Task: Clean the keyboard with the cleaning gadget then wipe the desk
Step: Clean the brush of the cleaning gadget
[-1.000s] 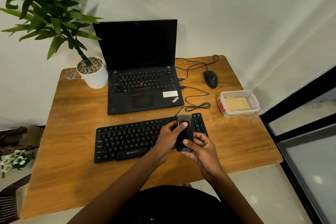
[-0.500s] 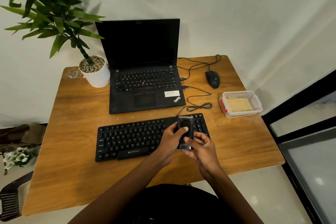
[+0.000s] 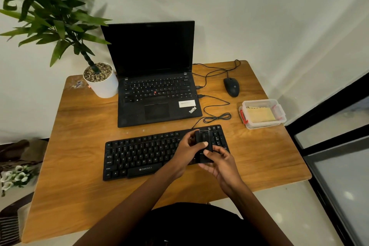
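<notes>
A black cleaning gadget is held upright above the right end of the black keyboard, which lies on the wooden desk. My left hand grips the gadget from the left, thumb across its front. My right hand holds its lower end from the right, thumb on the front face. No bristles show at the gadget's top. A yellow cloth lies in a clear plastic box at the desk's right edge.
An open black laptop stands behind the keyboard. A potted plant sits at the back left, a black mouse at the back right. A coiled cable lies between the laptop and the box. A dark-framed glass panel runs along the right.
The grey bristles standing out of the gadget's top one second ago are no longer visible. Both hands stay on the gadget above the keyboard's right end.
</notes>
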